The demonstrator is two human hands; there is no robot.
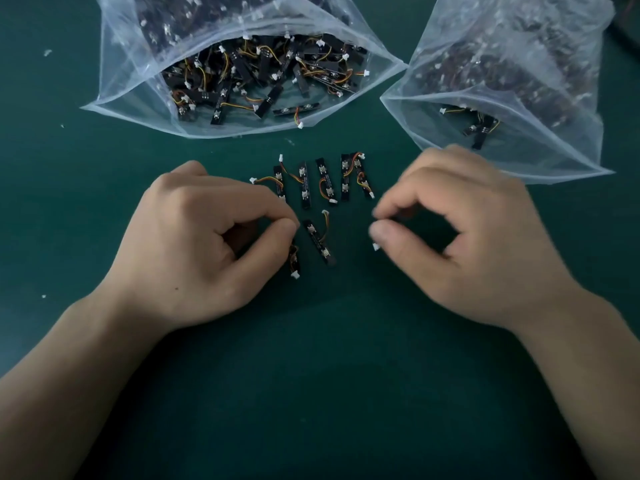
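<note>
Looking down over the dark green bench (311, 393), I am seeing both of the person's bare hands hovering low near its middle. The left hand (207, 244) is curling its fingers in, and its thumb and forefinger are pinching the far end of a small black circuit strip with orange and yellow wires (294, 259). That strip is running toward the near side, just right of the left palm, with a white plug at its near tip.

The right hand (460, 237) is showing blurred, its thumb and forefinger tips nearly meeting. A tiny white connector (376, 247) is peeking out just beside the thumb, but I cannot tell whether that hand is actually gripping anything.

Between the two hands another black wired strip (318, 242) is lying loose on the bench, tilted and touching neither hand. Just beyond it a row of similar black strips (325, 178) is lying side by side, roughly near to far.

Farther back on the left, a clear plastic zip bag (131, 102) is gaping open toward me, holding a heap of the same strips. On the far right a second clear plastic bag (554, 157) is lying with a few strips near its mouth, its near edge just behind the right hand.
</note>
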